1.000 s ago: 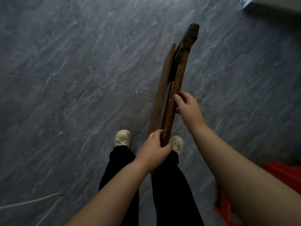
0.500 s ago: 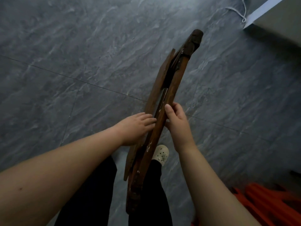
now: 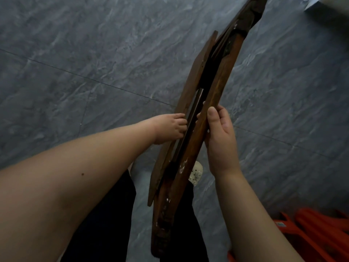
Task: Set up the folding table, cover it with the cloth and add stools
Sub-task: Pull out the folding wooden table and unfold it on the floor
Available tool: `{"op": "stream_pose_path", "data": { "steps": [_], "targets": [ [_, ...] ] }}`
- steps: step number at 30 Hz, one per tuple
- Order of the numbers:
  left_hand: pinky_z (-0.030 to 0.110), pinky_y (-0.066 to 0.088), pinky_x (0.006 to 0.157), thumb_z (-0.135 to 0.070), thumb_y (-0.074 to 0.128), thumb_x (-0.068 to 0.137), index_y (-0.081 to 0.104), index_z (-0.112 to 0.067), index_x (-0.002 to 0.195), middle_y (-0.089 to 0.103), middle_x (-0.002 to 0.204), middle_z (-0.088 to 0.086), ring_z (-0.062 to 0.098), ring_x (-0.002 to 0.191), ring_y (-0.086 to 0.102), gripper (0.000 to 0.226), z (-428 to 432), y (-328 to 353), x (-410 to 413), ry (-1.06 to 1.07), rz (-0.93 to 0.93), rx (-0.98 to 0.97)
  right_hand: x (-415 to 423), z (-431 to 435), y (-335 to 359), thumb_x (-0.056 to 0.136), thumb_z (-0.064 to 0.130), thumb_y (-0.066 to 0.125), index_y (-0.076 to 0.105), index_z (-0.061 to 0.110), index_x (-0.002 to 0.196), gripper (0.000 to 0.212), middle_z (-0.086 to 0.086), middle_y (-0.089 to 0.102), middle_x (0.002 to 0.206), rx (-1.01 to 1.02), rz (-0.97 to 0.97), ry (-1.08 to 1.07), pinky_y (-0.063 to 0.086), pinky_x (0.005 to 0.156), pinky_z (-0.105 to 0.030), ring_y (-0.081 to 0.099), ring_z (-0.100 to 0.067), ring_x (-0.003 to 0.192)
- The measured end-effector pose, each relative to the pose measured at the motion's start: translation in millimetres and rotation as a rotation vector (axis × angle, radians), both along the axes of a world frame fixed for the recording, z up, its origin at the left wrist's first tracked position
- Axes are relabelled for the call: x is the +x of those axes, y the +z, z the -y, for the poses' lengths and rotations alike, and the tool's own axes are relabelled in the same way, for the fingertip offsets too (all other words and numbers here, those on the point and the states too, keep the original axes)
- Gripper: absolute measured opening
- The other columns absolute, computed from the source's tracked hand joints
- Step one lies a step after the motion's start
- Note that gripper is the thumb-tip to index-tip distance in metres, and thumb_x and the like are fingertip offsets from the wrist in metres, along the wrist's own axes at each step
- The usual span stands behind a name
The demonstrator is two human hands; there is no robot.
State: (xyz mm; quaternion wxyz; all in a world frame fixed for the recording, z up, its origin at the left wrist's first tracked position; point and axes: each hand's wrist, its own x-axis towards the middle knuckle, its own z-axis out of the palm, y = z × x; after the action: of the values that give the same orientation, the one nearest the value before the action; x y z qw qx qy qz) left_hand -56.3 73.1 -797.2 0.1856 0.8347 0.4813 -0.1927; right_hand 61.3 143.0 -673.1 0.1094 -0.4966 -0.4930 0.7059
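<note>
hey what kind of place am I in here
Probably an indoor room at home or in a shop, hard to say which: grey marbled floor tiles, stacked red plastic stools, and an old wooden folding table held edge-up.

folded brown wooden table point(image 3: 211, 114) (edge-on), held tilted

One folding table point(image 3: 205, 118), two hands point(image 3: 221, 140).

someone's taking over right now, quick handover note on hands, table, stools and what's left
Left hand: fingers on the thin outer panel of the folded table.
Right hand: wrapped around the thicker wooden frame.
The table is folded, held edge-on above the grey floor, the two parts parted a little.
Red stools are at lower right, not placed.
No cloth in view.
Done: table picked up.
Left: unfold and stand it, cover it, add stools.
</note>
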Motion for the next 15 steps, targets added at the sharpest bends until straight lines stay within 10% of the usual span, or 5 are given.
{"op": "stream_pose_path", "data": {
  "steps": [15],
  "targets": [
    [0.048, -0.004, 0.115, -0.012, 0.046, 0.093, 0.059, -0.021, 0.117, 0.059, 0.121, -0.002, 0.022, 0.126, 0.041, 0.029, 13, 43, -59, -0.152, -0.190, -0.140, -14, 9, -1, 0.092, 0.038, 0.049, 0.051, 0.012, 0.125, 0.042, 0.003, 0.062, 0.089, 0.013, 0.047, 0.047, 0.052, 0.088, -0.045, 0.062, -0.018, 0.090]
  ]
}}
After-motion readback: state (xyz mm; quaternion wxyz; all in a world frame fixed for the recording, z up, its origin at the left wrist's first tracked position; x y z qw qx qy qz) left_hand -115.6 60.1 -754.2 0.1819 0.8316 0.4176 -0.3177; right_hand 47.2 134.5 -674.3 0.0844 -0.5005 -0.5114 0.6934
